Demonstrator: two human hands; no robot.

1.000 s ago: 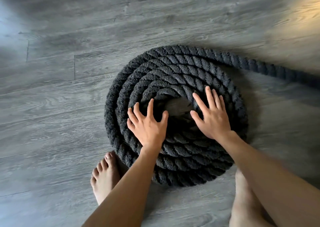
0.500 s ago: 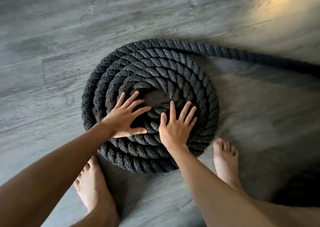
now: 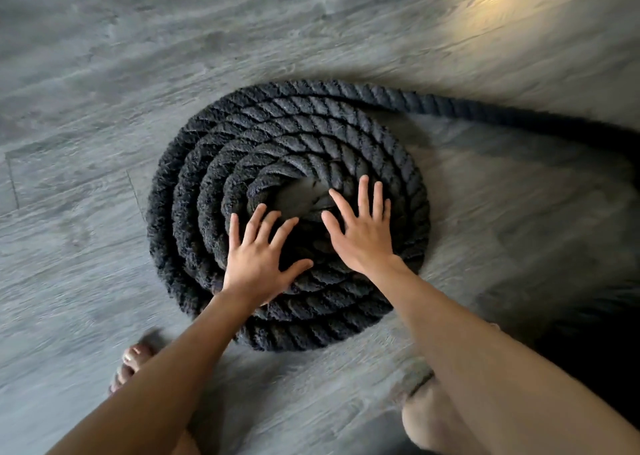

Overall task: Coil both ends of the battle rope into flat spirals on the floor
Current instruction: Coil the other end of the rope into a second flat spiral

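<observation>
the battle rope [image 3: 287, 163] lies on the grey wood-look floor [image 3: 86, 73] as a flat spiral of about five turns, with a small bare patch of floor at its centre. from the far side of the spiral the free length [image 3: 502, 113] runs off to the right and passes into shadow at the frame edge.

the left hand [image 3: 258, 257] lies spread, palm down, on the near-left turns, fingers splayed and pointing toward the centre; it grips nothing. the right hand [image 3: 363, 232] is likewise flat and wide open on the turns just right of centre, fingertips reaching the inner turn, with nothing closed in it. a bare foot [image 3: 133, 361] shows at the near left and a knee [image 3: 429, 416] at the near right.

the step in hand looks like turning the whole spiral under flat palms so it draws in more of the free length. to do it well, press evenly with both palms so no turn rides up over its neighbour, keep the hands on opposite sides of the centre so the disc rotates rather than slides, and let the incoming rope lie snug against the outer turn. the picture is smeared at the edges, so finer detail is unclear. only this one spiral is in view; the other end cannot be seen.
</observation>
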